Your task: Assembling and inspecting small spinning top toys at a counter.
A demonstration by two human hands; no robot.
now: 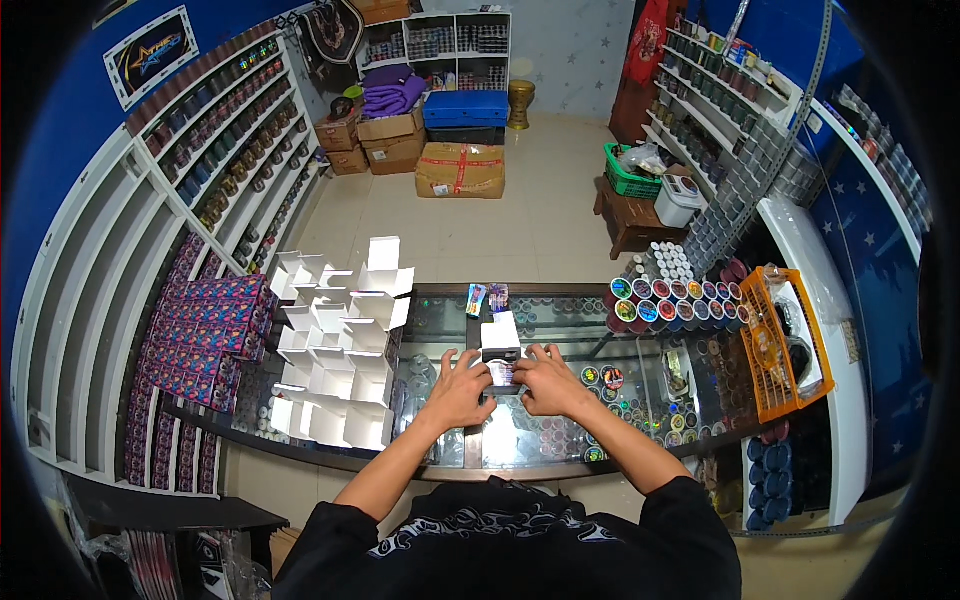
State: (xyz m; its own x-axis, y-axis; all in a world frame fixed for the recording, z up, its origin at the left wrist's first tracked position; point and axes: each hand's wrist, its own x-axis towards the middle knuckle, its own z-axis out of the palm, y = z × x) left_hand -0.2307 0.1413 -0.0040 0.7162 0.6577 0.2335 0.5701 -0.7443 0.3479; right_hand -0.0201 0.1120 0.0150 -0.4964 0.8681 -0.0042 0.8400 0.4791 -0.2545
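Both hands meet at the middle of the counter (520, 445), the left hand (460, 393) at 9 o'clock and the right hand (552, 383) at 3 o'clock of a small pale piece (502, 375). Their fingers are bent in toward it, partly covering it, and I cannot tell whether they grip it or only rest against it. Just beyond, at 12 o'clock, sits a white box (498, 335) with a dark lower edge, its contents hidden; past that stand two small printed boxes (497, 297)

At 9 o'clock from the hands, open white boxes (360, 385) are packed in rows, flaps raised, bare white insides showing. Farther out in the same direction, purple patterned boxes (200, 345) form a stepped block

At 2 o'clock, round tubs (661, 310) with colourful shiny lids crowd together in rows. At 3 o'clock, an orange basket (772, 395) leans with clear plastic and dark rounded things inside

Off the counter at 1 o'clock, a green basket (630, 185) carries a clear plastic bag (645, 158). On the floor at 12 o'clock lies a brown carton (460, 180) crossed with red tape, and at 11 o'clock folded purple cloth (390, 92) tops another carton (393, 152)
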